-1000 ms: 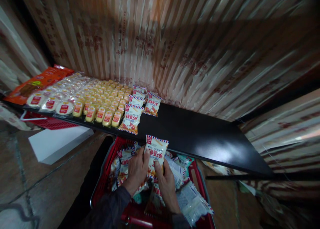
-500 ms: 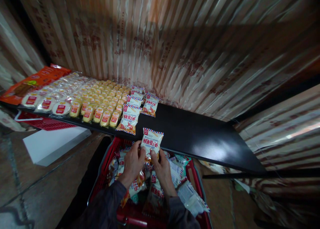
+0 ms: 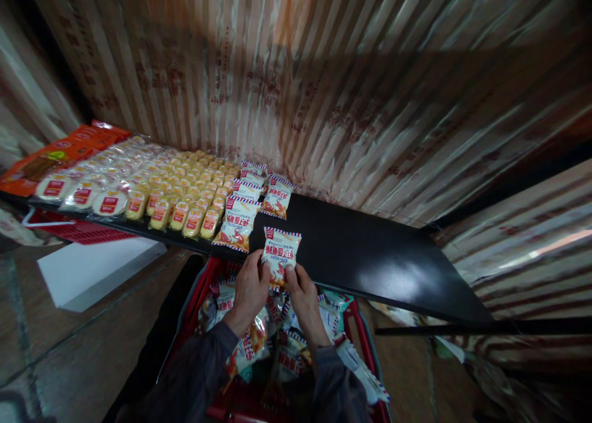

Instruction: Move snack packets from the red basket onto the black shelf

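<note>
Gripping one snack bag (image 3: 280,250) between both hands, you hold it at the front edge of the black shelf (image 3: 361,250), printed face toward you; whether it touches the shelf cannot be told. Your left hand (image 3: 251,288) is closed on the bag's left side; your right hand (image 3: 306,299) pinches its lower right side, thumb on the front. Your working room extends rightward along the shelf, from the displayed bags to its right end. Below the front edge, a red basket (image 3: 360,325) sits under your forearms.

Shelf count: four visible matching bags (image 3: 238,222), three in one file and one beside it; three white wrapped rounds (image 3: 110,203) and five yellow wrapped pieces (image 3: 193,221) along the front, with uncounted rows behind; at least one orange pack (image 3: 65,150) at the left. The basket holds several bags; overlap prevents a count.

A striped sheet wall (image 3: 296,96) stands behind the shelf; a white box (image 3: 102,269) rests on the tiled floor (image 3: 92,349).
</note>
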{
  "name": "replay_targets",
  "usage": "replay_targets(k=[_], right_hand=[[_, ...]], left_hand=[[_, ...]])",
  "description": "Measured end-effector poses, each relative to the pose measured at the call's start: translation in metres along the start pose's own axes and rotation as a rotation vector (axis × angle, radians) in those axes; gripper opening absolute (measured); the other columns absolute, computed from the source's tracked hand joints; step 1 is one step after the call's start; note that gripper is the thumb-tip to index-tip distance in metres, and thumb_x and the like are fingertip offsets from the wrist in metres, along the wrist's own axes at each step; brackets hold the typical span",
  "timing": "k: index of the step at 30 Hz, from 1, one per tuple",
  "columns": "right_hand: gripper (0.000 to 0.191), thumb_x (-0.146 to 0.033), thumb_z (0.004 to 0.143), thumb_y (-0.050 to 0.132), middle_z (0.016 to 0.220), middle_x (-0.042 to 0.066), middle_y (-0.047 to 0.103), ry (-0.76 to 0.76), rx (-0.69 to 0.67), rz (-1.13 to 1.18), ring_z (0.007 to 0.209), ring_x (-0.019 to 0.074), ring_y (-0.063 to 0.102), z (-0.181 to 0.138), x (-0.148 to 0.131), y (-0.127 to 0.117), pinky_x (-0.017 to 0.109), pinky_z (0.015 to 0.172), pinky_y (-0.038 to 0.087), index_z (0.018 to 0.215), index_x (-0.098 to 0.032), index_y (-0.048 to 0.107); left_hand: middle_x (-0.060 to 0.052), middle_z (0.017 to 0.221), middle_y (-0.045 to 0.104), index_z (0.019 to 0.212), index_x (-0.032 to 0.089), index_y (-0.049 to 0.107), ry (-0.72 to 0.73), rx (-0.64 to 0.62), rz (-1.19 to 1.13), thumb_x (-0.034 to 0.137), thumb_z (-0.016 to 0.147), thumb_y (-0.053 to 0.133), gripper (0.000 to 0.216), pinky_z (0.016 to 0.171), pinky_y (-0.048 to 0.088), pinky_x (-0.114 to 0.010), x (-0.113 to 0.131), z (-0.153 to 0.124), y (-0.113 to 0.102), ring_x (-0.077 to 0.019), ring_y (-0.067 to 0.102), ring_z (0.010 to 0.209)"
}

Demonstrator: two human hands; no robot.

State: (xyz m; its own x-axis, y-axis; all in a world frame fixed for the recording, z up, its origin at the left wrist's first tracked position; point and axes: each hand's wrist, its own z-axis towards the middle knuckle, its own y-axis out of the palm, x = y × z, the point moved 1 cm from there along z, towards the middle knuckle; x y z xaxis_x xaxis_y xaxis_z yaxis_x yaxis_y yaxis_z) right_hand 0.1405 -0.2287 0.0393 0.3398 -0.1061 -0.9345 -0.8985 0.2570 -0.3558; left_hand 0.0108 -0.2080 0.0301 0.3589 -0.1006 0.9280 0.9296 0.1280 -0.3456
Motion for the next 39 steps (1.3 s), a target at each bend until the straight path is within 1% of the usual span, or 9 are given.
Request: replay_targets(k=[4, 9, 17, 23, 27, 30, 33, 35, 39], right_hand=[[0.053, -0.061, 0.083, 0.046, 0.090, 0.008, 0.072, -0.002, 0.007, -0.023, 0.081, 0.0219, 0.064, 0.009, -0.002, 0.002, 0.031, 0.073, 0.048, 0.101, -0.015, 0.065], [0.049, -0.058, 0.081, 0.051, 0.087, 0.007, 0.071, -0.039, 0.031, -0.062, 0.078, 0.0211, 0.062, 0.023, -0.003, 0.001, 0.030, 0.071, 0.047, 0.097, -0.014, 0.065], [0.046, -0.054, 0.082, 0.050, 0.091, 0.007, 0.072, -0.070, 0.066, -0.029, 0.079, 0.0204, 0.064, 0.042, 0.008, 0.004, 0.029, 0.071, 0.048, 0.099, -0.015, 0.064], [0.042, -0.054, 0.082, 0.050, 0.085, 0.006, 0.071, -0.062, 0.119, -0.040, 0.075, 0.0210, 0.063, 0.057, 0.010, 0.012, 0.029, 0.068, 0.048, 0.095, -0.017, 0.064], [0.043, -0.054, 0.083, 0.049, 0.083, 0.006, 0.072, -0.055, 0.133, -0.046, 0.071, 0.0204, 0.063, 0.064, 0.006, 0.017, 0.029, 0.066, 0.048, 0.096, -0.017, 0.065], [0.045, -0.054, 0.083, 0.048, 0.088, 0.008, 0.073, -0.071, 0.130, -0.065, 0.075, 0.0218, 0.065, 0.067, 0.005, 0.019, 0.030, 0.067, 0.049, 0.101, -0.016, 0.066], [0.053, -0.052, 0.083, 0.050, 0.100, 0.011, 0.072, -0.091, 0.162, -0.038, 0.085, 0.0237, 0.067, 0.071, 0.006, 0.021, 0.032, 0.073, 0.051, 0.118, -0.014, 0.059], [0.058, -0.051, 0.082, 0.050, 0.105, 0.013, 0.071, -0.094, 0.190, -0.026, 0.090, 0.0245, 0.067, 0.073, 0.008, 0.023, 0.034, 0.076, 0.051, 0.125, -0.012, 0.054], [0.053, -0.049, 0.084, 0.047, 0.108, 0.014, 0.070, -0.115, 0.195, -0.060, 0.092, 0.0247, 0.067, 0.078, 0.008, 0.026, 0.034, 0.078, 0.051, 0.121, -0.012, 0.057]], left_hand=[[-0.012, 0.117, 0.064, 0.127, 0.013, 0.047, 0.011, -0.019, 0.009, 0.021, 0.090, 0.040, 0.039, 0.096, 0.047, -0.036, 0.004, 0.008, 0.001, -0.0207, 0.060, 0.109], [-0.013, 0.128, 0.058, 0.130, 0.014, 0.046, 0.104, -0.022, 0.100, 0.018, 0.090, 0.037, 0.041, 0.101, 0.044, -0.039, 0.003, 0.016, 0.006, -0.0224, 0.055, 0.118], [-0.014, 0.123, 0.059, 0.131, 0.014, 0.046, 0.165, 0.001, 0.161, 0.018, 0.089, 0.040, 0.042, 0.097, 0.047, -0.037, 0.004, 0.025, 0.013, -0.0222, 0.056, 0.114], [-0.016, 0.129, 0.054, 0.134, 0.012, 0.043, 0.212, 0.030, 0.173, 0.022, 0.088, 0.046, 0.047, 0.101, 0.045, -0.041, 0.004, 0.034, 0.019, -0.0246, 0.052, 0.120], [-0.017, 0.133, 0.052, 0.135, 0.011, 0.041, 0.245, 0.068, 0.221, 0.018, 0.086, 0.045, 0.049, 0.105, 0.042, -0.043, -0.001, 0.039, 0.027, -0.0255, 0.048, 0.125], [-0.017, 0.136, 0.050, 0.137, 0.010, 0.040, 0.257, 0.083, 0.257, 0.013, 0.087, 0.042, 0.050, 0.106, 0.041, -0.043, -0.005, 0.041, 0.032, -0.0252, 0.046, 0.128], [-0.018, 0.138, 0.047, 0.138, 0.010, 0.038, 0.256, 0.079, 0.288, 0.011, 0.087, 0.039, 0.052, 0.106, 0.042, -0.043, -0.008, 0.044, 0.035, -0.0251, 0.045, 0.130], [-0.018, 0.139, 0.047, 0.139, 0.010, 0.038, 0.251, 0.077, 0.303, 0.011, 0.086, 0.039, 0.053, 0.106, 0.042, -0.042, -0.009, 0.046, 0.037, -0.0249, 0.045, 0.130], [-0.018, 0.142, 0.045, 0.140, 0.011, 0.038, 0.244, 0.077, 0.330, 0.012, 0.088, 0.038, 0.052, 0.106, 0.041, -0.042, -0.008, 0.051, 0.038, -0.0250, 0.045, 0.130]])
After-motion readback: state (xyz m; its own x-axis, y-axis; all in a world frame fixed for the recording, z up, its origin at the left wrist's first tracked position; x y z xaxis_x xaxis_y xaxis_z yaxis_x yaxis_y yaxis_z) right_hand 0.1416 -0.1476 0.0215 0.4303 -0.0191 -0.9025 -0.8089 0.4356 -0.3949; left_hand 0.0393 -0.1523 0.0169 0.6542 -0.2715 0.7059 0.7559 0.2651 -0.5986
